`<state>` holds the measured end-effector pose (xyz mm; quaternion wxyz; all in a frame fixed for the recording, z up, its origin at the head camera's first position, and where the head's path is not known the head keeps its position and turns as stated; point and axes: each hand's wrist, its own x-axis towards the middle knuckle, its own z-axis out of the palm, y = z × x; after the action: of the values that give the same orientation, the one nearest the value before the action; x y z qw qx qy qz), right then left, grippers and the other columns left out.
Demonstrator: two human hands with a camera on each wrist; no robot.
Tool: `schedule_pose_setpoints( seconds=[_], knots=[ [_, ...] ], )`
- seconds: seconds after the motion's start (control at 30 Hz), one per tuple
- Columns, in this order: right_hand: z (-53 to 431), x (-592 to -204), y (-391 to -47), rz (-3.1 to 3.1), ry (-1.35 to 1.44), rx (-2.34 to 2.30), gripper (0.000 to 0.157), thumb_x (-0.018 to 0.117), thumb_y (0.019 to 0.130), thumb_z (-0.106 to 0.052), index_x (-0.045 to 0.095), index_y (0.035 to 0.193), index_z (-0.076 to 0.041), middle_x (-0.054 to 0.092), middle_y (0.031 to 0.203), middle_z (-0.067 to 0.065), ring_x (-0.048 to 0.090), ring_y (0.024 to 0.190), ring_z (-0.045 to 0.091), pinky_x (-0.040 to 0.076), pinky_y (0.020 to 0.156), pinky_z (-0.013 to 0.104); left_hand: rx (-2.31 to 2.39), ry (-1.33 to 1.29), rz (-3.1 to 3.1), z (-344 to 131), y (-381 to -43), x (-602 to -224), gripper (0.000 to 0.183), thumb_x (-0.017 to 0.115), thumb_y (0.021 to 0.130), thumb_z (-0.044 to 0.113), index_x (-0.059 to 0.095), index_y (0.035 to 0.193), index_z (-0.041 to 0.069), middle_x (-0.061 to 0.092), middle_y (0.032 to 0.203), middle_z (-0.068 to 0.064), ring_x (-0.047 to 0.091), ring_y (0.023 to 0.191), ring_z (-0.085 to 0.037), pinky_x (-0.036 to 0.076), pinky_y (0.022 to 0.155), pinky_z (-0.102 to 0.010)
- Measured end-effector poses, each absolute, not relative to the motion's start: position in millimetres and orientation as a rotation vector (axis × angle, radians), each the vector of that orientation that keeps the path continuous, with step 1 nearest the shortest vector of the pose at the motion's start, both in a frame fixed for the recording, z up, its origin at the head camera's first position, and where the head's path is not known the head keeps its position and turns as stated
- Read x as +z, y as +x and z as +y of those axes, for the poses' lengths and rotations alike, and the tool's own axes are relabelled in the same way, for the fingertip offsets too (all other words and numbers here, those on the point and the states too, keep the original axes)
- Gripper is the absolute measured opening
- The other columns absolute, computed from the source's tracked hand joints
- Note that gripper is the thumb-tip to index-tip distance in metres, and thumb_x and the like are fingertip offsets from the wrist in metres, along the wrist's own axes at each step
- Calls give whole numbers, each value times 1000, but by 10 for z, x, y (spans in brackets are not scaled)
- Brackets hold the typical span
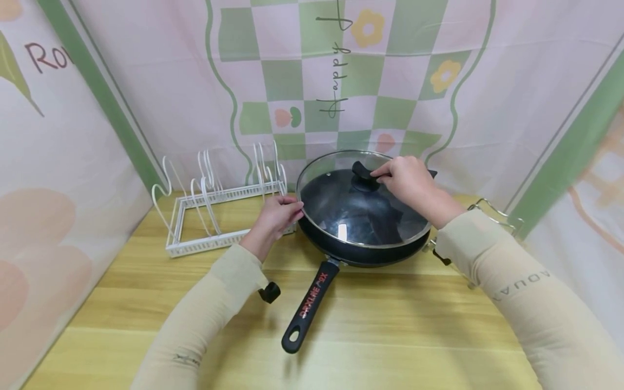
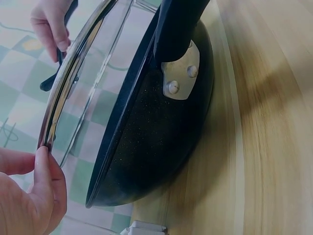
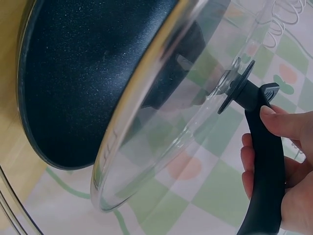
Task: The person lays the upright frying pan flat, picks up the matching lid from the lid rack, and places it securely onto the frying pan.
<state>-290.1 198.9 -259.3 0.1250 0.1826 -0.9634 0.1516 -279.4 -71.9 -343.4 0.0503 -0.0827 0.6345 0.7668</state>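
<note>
A glass lid (image 1: pixel 336 216) with a metal rim hovers above a black frying pan (image 1: pixel 361 257), a gap showing between them in both wrist views. My right hand (image 1: pixel 407 181) grips the lid's black knob handle (image 3: pixel 266 171), thumb on one side and fingers curled round the other. At the lid's left edge, my left hand (image 1: pixel 277 216) pinches the metal rim (image 2: pixel 61 90) between thumb and fingers. The pan sits on the wooden table, its long black handle (image 1: pixel 312 306) with red lettering pointing toward me.
A white wire rack (image 1: pixel 195 246) with upright loops stands left of the pan, close to my left hand. Behind my right sleeve is a metal wire rack (image 1: pixel 494 216). A patterned cloth (image 1: pixel 283 81) hangs along the back of the wooden table (image 1: pixel 390 325).
</note>
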Motion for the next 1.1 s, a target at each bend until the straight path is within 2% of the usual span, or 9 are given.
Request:
schedule_pose_setpoints(
  seconds=[0.67, 0.93, 1.1],
  knots=[
    [2014, -2731, -2953, -2793, 557, 448, 20, 66, 98, -5, 79, 114, -6, 74, 109, 21, 45, 49, 20, 37, 51, 32, 2326, -286, 1961, -707, -2830, -3498, 24, 62, 97, -10, 55, 119, -15, 57, 104, -16, 62, 69, -9, 56, 67, -16],
    [2003, -2763, -2956, -2778, 593, 384, 24, 62, 98, -1, 78, 116, -5, 71, 116, 23, 54, 64, 27, 37, 57, 34, 2325, -291, 1972, -712, -2836, -3509, 25, 61, 97, -10, 55, 121, -15, 57, 105, -16, 62, 70, -9, 56, 69, -15],
    [1997, -2764, -2955, -2791, 584, 387, 25, 61, 99, -1, 77, 117, -5, 71, 116, 23, 52, 61, 27, 37, 57, 35, 2303, -287, 1995, -720, -2838, -3521, 29, 62, 97, -10, 55, 124, -16, 58, 106, -17, 63, 70, -9, 57, 70, -16]
  ],
)
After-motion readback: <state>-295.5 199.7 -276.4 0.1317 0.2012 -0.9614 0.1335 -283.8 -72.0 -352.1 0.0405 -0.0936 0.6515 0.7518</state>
